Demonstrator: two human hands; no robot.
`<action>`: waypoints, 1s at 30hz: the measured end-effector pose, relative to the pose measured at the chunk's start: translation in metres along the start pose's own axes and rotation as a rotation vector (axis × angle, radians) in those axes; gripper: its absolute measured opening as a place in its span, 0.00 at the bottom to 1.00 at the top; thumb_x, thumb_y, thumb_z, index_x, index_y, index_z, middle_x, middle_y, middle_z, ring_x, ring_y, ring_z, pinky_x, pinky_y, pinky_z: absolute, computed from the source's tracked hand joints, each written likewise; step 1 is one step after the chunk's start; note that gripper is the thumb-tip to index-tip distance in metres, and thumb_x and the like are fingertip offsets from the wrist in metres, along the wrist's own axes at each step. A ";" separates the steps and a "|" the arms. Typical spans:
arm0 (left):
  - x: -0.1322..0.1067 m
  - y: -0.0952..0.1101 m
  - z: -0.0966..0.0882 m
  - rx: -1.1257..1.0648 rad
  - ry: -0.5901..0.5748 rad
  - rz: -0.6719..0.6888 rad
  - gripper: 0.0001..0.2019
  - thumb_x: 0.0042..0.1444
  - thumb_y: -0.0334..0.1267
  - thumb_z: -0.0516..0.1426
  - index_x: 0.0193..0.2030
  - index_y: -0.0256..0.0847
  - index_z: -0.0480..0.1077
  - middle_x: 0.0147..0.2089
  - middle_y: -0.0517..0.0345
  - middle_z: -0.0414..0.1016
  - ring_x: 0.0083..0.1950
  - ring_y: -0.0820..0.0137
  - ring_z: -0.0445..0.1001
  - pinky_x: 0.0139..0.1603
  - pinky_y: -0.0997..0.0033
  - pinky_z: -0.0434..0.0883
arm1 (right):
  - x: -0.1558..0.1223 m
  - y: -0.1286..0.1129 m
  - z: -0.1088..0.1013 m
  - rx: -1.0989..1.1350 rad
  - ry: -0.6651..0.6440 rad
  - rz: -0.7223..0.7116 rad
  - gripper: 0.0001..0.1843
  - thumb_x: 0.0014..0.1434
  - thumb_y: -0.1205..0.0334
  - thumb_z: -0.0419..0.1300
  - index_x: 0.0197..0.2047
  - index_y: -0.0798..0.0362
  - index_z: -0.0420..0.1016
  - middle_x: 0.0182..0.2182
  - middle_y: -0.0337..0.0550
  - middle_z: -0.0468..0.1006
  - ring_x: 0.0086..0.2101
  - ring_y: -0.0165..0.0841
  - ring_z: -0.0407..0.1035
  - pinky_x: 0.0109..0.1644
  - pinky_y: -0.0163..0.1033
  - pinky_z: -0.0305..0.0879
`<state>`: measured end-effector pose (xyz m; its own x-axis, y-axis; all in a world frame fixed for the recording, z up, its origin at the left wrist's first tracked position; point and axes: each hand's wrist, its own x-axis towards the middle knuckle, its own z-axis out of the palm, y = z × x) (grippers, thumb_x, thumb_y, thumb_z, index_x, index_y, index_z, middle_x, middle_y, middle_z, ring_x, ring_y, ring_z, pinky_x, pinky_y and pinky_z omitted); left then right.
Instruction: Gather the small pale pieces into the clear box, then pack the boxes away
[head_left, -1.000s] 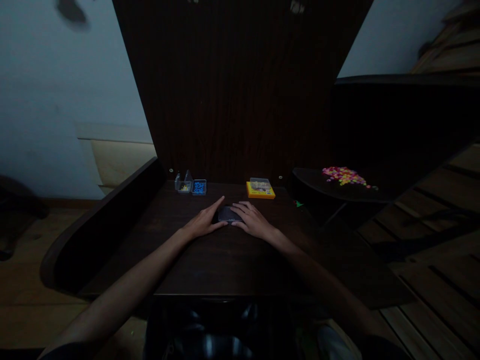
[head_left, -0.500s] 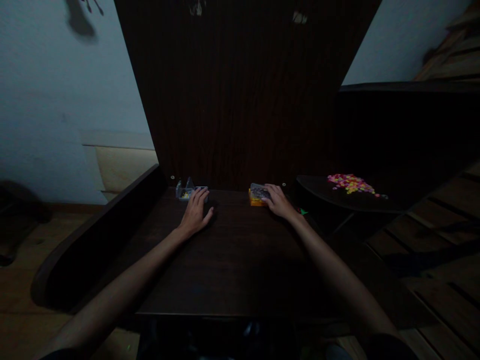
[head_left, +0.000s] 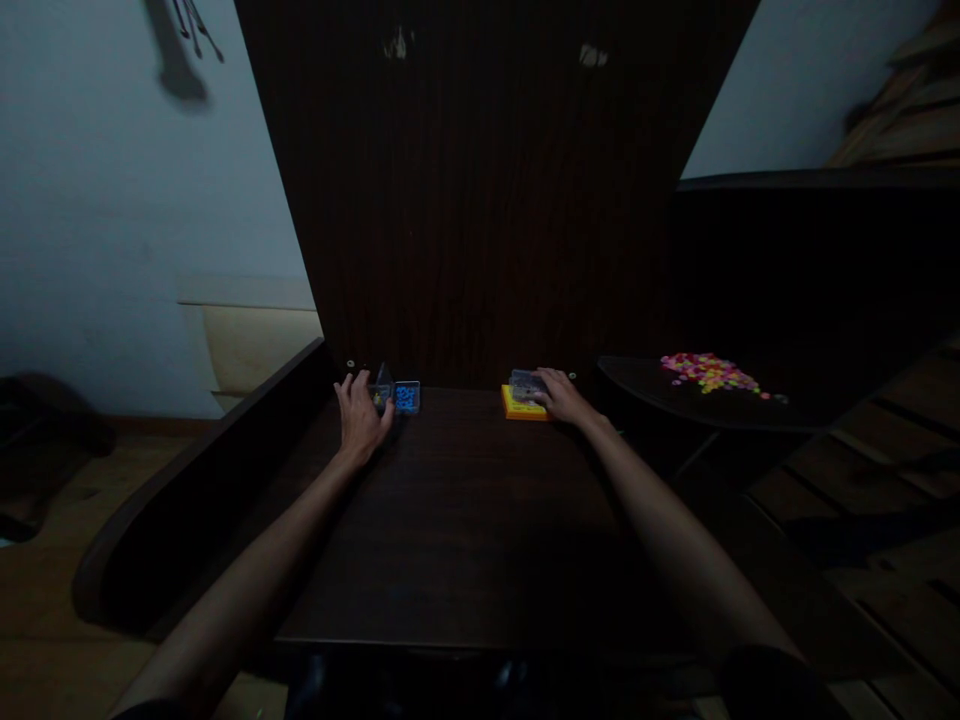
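Note:
My left hand (head_left: 362,415) is at a small clear plastic box (head_left: 382,392) with a raised lid and yellow bits inside. Its fingers are spread along the left side, the thumb reaching to the right; whether they press on the box is not clear. Just right of it lies another clear box with blue pieces (head_left: 407,397). My right hand (head_left: 564,398) grips the right end of a clear plastic case (head_left: 528,386) with greyish contents, too dim to make out. That case rests on or just over a yellow box (head_left: 523,409), tilted slightly.
A dark wooden desk (head_left: 442,540) spans the middle, with a tall panel (head_left: 480,200) behind it. Many small pink, yellow and purple pieces (head_left: 712,374) lie on a rounded side shelf (head_left: 645,385) at right. A raised side board (head_left: 202,480) borders the left.
My left hand has moved left, off the box with blue pieces and over to the lidded box, its fingers spreading. My right hand stays at the clear case. The view has shifted slightly.

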<state>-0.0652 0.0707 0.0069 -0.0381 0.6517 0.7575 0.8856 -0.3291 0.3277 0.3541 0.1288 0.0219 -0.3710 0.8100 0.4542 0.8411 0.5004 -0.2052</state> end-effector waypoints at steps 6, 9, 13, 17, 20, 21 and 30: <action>-0.001 0.001 0.004 0.017 -0.038 -0.019 0.28 0.60 0.40 0.51 0.65 0.26 0.57 0.61 0.35 0.67 0.68 0.46 0.55 0.71 0.36 0.43 | 0.005 0.004 -0.001 -0.029 -0.022 -0.007 0.23 0.59 0.65 0.55 0.59 0.54 0.68 0.59 0.55 0.67 0.60 0.45 0.57 0.65 0.58 0.54; -0.001 -0.001 0.006 0.006 -0.062 -0.017 0.28 0.60 0.38 0.51 0.66 0.31 0.57 0.62 0.38 0.67 0.67 0.49 0.57 0.70 0.34 0.42 | 0.007 0.006 -0.003 -0.047 -0.019 -0.033 0.24 0.58 0.67 0.55 0.58 0.54 0.69 0.57 0.54 0.69 0.59 0.46 0.58 0.65 0.59 0.55; -0.001 -0.002 0.007 0.035 -0.079 -0.007 0.25 0.61 0.38 0.50 0.64 0.34 0.62 0.58 0.40 0.71 0.66 0.50 0.59 0.69 0.33 0.43 | 0.007 0.006 -0.004 -0.067 -0.009 -0.033 0.24 0.57 0.68 0.55 0.58 0.56 0.69 0.57 0.55 0.69 0.58 0.45 0.59 0.64 0.57 0.57; -0.001 -0.003 0.006 0.062 -0.091 0.010 0.19 0.61 0.37 0.49 0.54 0.35 0.71 0.54 0.42 0.75 0.65 0.49 0.60 0.69 0.32 0.43 | 0.006 0.003 -0.005 -0.102 -0.021 -0.017 0.24 0.58 0.68 0.55 0.59 0.56 0.69 0.57 0.55 0.68 0.58 0.44 0.58 0.64 0.55 0.56; 0.000 -0.004 0.005 0.067 -0.098 0.019 0.17 0.60 0.38 0.50 0.51 0.35 0.73 0.52 0.43 0.76 0.64 0.49 0.61 0.69 0.32 0.42 | 0.006 -0.003 -0.009 -0.146 -0.045 0.013 0.24 0.59 0.67 0.55 0.59 0.55 0.68 0.58 0.54 0.68 0.58 0.45 0.57 0.63 0.56 0.56; 0.000 -0.005 0.005 0.066 -0.098 0.022 0.17 0.60 0.38 0.50 0.50 0.35 0.73 0.52 0.43 0.76 0.64 0.49 0.61 0.69 0.32 0.42 | 0.006 -0.006 -0.011 -0.161 -0.055 0.026 0.24 0.59 0.66 0.55 0.60 0.54 0.67 0.58 0.54 0.68 0.58 0.45 0.57 0.63 0.56 0.56; -0.001 -0.001 0.003 -0.094 -0.095 0.037 0.16 0.59 0.42 0.55 0.50 0.37 0.71 0.51 0.44 0.75 0.57 0.53 0.69 0.64 0.42 0.62 | -0.004 -0.049 -0.033 -0.156 0.081 -0.051 0.31 0.55 0.64 0.56 0.63 0.55 0.63 0.63 0.56 0.61 0.61 0.53 0.50 0.62 0.62 0.54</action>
<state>-0.0645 0.0728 0.0041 0.0412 0.6984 0.7145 0.8380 -0.4137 0.3560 0.3275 0.0905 0.0589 -0.3870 0.7547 0.5298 0.8753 0.4814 -0.0464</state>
